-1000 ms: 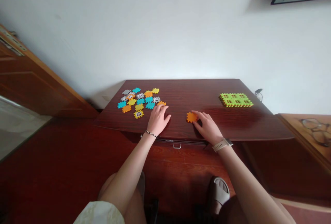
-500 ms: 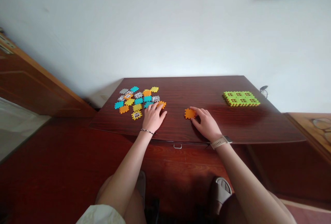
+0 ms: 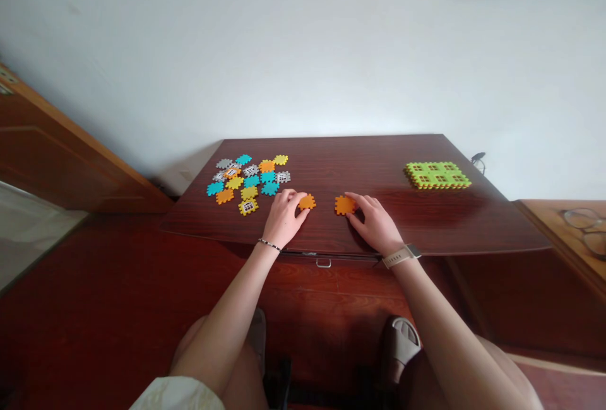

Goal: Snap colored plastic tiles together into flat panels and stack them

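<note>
On a dark wooden table (image 3: 369, 164), my left hand (image 3: 284, 217) pinches an orange toothed puzzle tile (image 3: 307, 202) at its fingertips, just right of a pile of loose tiles (image 3: 249, 178) in teal, yellow, grey and orange. My right hand (image 3: 374, 221) rests its fingers on a second orange tile (image 3: 344, 205) that lies flat on the table. The two orange tiles are a short gap apart. A beaded bracelet is on my left wrist, a watch on my right.
A green assembled slab of tiles (image 3: 436, 175) lies at the table's far right. Glasses (image 3: 584, 224) rest on a lighter side surface to the right. A white wall stands behind the table; a wooden door frame runs along the left. My knees and sandals show below.
My left hand has drawn an orange tile out of the pile's right edge and slid it right, toward the tile under my right hand. The right hand has stayed on its tile.
</note>
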Tool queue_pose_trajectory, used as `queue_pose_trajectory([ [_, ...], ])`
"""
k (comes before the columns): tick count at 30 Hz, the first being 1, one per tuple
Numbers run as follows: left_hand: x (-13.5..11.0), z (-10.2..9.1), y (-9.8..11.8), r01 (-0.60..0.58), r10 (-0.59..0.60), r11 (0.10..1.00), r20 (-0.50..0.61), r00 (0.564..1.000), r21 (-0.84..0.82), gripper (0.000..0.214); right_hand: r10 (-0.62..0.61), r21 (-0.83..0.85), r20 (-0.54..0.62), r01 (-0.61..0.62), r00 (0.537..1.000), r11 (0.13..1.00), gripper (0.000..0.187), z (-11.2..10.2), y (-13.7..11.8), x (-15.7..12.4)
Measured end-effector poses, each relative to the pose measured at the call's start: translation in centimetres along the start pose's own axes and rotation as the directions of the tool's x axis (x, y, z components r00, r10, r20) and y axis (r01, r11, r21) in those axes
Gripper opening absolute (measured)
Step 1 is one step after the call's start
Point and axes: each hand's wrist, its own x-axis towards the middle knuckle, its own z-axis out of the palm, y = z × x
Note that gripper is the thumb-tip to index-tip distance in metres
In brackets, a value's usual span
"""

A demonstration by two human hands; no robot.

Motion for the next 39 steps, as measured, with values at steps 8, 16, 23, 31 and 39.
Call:
queue_pose_trajectory([
  [8,0.7,0.2,-0.8,0.075,-0.068,0.988,0.053,0.996,-0.134,0.069,0.025,-0.034,0.001,-0.025,1.000,0.999,0.052,0.2,0.4,0.6],
  [16,0.0,-0.9,0.6,-0.016,0.024,0.975,0.031,0.999,-0.221,0.077,-0.013,-0.067,0.020,0.014,1.000,0.998,0.053,0.1,0.2,0.2],
  [23,-0.1,-1.1,0.9,-0.024,0.034,0.979,0.044,0.998,-0.204,0.073,-0.013,-0.072,0.021,0.014,1.000,0.997,0.054,0.0,-0.1,0.3],
  [31,-0.1,-1.2,0.9,-0.016,0.029,0.972,0.053,0.998,-0.234,0.073,-0.018,-0.085,0.037,0.022,0.999,0.996,0.054,0.0,-0.1,0.3],
  [39,-0.2,-1.3,1.0,-0.038,0.054,0.957,0.048,0.997,-0.289,0.071,-0.024,-0.085,0.040,0.028,0.999,0.996,0.054,0.1,0.0,0.3],
])
